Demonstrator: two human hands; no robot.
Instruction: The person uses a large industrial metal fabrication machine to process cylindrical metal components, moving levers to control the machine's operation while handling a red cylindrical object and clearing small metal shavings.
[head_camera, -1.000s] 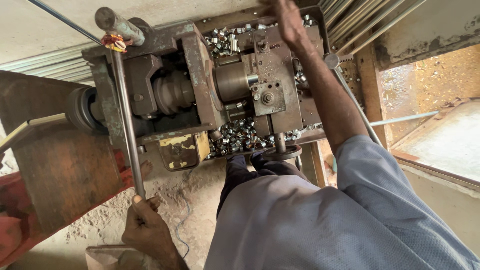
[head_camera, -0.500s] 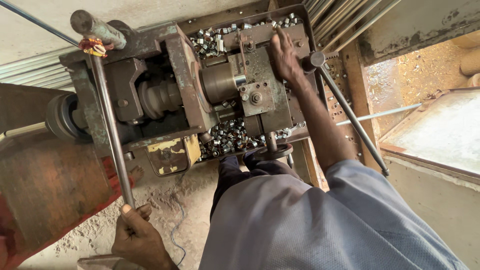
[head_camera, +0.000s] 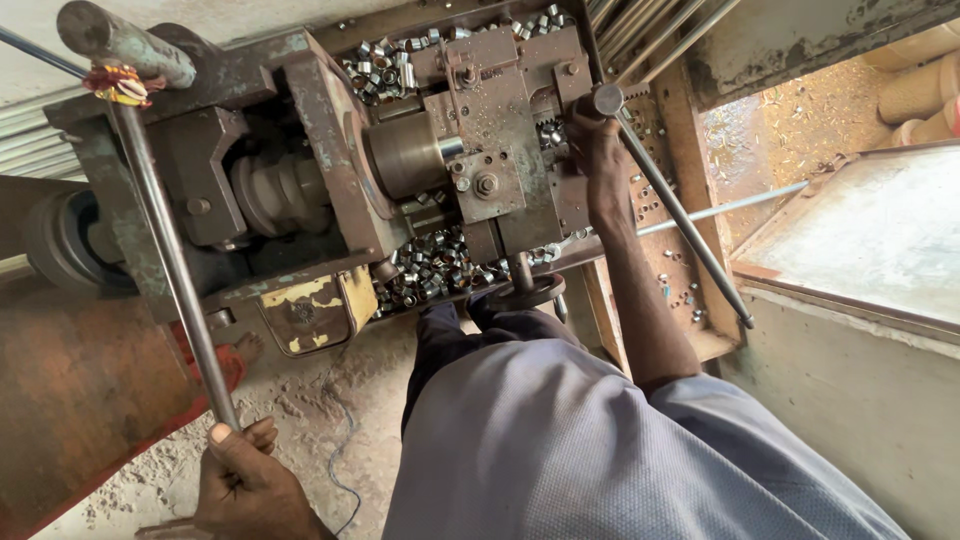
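- Long steel lever bar (head_camera: 170, 262): it runs from the left hand (head_camera: 243, 478) at the bottom edge up to a rusty cross handle (head_camera: 122, 43) bound with red and yellow thread at the top left, lying across the left side of the machine.
- Left hand: its fingers (head_camera: 262, 434) are curled tight around the bar's lower end, thumb pressed on the shaft.
- Grey trousers (head_camera: 600, 450) fill the near middle; under them lies a dusty floor (head_camera: 310, 400) with a thin wire across it.
- Right hand (head_camera: 600, 155): reached out farther, fingers closed around the knobbed top of a second, slanting lever (head_camera: 672, 208) beside the tool slide (head_camera: 500, 150).
- Small lathe-like machine (head_camera: 330, 200): worn green-brown casting, with a round chuck (head_camera: 400, 155) at the centre and a handwheel (head_camera: 522, 292) at the near edge.
- Cut metal ferrules (head_camera: 430, 270) lie heaped in the tray below and behind the slide.
- Risks, as I judge them: the right wrist sits close to the chuck and could be caught; loose ferrules could jam the slide; a slipping left grip could let the bar swing.
- Hard to tell: whether the chuck is turning, what the bar's top joins to, and the right palm, which is turned away.
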